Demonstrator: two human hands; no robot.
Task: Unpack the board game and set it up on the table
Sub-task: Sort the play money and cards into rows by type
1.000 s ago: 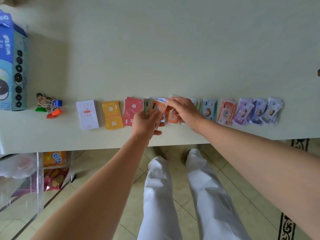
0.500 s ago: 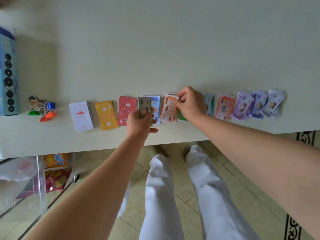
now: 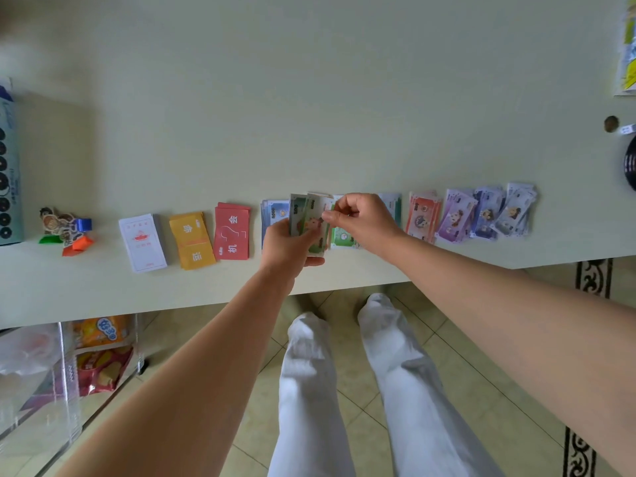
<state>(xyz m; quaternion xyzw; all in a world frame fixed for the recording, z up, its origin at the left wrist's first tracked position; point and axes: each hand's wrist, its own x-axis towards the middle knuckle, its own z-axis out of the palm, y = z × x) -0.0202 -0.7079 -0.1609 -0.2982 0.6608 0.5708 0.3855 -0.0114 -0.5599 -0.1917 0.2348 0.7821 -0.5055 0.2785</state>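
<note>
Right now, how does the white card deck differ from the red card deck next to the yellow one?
The white card deck is pale with a small red emblem; the red card deck bears a big white question mark and characters. The white deck sits at the left end of the card row and the red one two places right, past the yellow card deck. Both lie flat on the table, untouched by either hand.

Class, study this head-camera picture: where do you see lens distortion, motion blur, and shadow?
In the head view, the wide-angle lens bows the table edge and stretches the forearms; the green banknotes between the left hand and right hand look smeared, their print unreadable; soft, even light leaves only a faint shadow beside the blue box; no glare shows.
</note>
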